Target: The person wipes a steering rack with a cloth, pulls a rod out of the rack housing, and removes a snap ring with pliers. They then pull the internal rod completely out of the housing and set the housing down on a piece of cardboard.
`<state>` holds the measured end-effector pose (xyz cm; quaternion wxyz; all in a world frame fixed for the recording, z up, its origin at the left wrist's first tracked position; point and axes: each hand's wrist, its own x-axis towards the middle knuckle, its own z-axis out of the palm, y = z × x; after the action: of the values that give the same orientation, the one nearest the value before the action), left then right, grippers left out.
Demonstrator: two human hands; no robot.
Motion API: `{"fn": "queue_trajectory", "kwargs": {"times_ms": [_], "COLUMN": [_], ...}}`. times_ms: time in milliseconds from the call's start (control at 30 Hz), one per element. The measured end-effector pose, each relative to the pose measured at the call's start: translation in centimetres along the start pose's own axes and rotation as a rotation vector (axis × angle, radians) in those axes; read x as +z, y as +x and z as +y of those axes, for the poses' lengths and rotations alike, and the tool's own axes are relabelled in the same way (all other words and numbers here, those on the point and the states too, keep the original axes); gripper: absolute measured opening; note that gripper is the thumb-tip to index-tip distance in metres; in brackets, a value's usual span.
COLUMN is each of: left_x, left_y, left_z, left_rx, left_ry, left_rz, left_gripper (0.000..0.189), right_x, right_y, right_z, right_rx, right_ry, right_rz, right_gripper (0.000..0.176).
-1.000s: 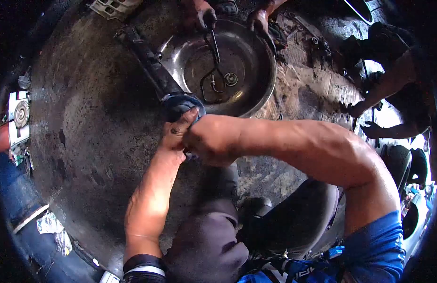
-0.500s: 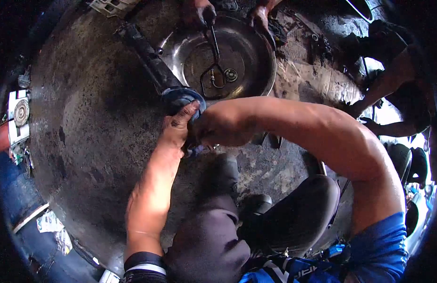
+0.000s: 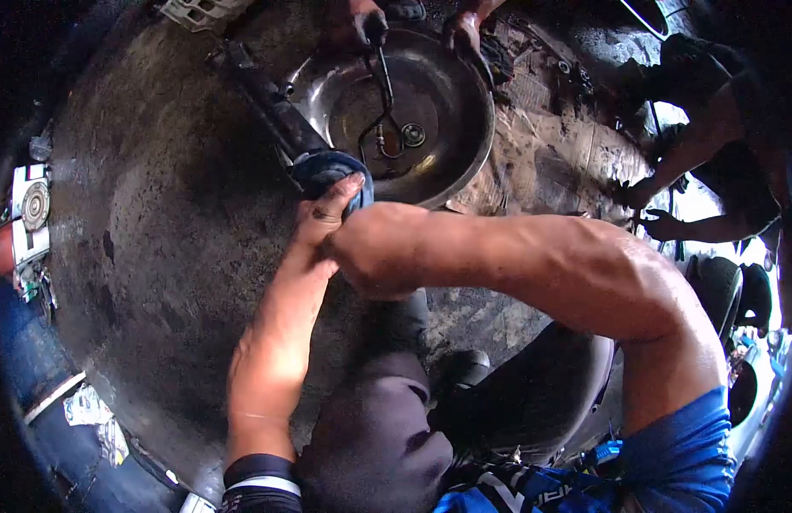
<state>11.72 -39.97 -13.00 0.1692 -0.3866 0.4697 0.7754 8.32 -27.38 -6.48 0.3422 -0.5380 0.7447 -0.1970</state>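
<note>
A long dark tube (image 3: 276, 111) slants from the upper left down to a dark bluish round end piece (image 3: 329, 169) near the middle of the view. My left hand (image 3: 332, 205) is closed round that end piece, its thumb lying over the near side. Close against it, my right hand (image 3: 370, 248) is bent inward at the wrist; its fingers are hidden behind the hand and forearm. What the right hand holds, if anything, cannot be seen.
Beyond my hands, a metal basin (image 3: 447, 175) holds a bent rod and a small round part (image 3: 413, 134). Another person's hands (image 3: 370, 26) are at its far rim, one on a dark tool. A co-worker's arms (image 3: 687, 171) reach in at the right. Stained cardboard (image 3: 533, 145) covers floor there.
My right hand and forearm have moved down and slightly left, turning so that the fingers are more hidden. The tool in the basin has shifted slightly. My left hand keeps its hold.
</note>
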Motion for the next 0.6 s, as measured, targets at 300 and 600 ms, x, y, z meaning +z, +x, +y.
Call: {"fn": "queue_trajectory", "kwargs": {"times_ms": [300,600], "left_x": [0.4,-1.9], "left_y": [0.3,1.7], "left_z": [0.3,-1.7], "left_rx": [0.039,-0.031], "left_ry": [0.093,-0.115], "left_rz": [0.028,-0.134], "left_gripper": [0.041,0.036], "right_x": [-0.6,2.8], "right_y": [-0.5,-4.9], "right_z": [-1.9,-1.7], "right_rx": [0.005,-0.091], "right_ry": [-0.289,-0.126], "right_rz": [-0.110,0.314], "right_gripper": [0.017,0.032]}}
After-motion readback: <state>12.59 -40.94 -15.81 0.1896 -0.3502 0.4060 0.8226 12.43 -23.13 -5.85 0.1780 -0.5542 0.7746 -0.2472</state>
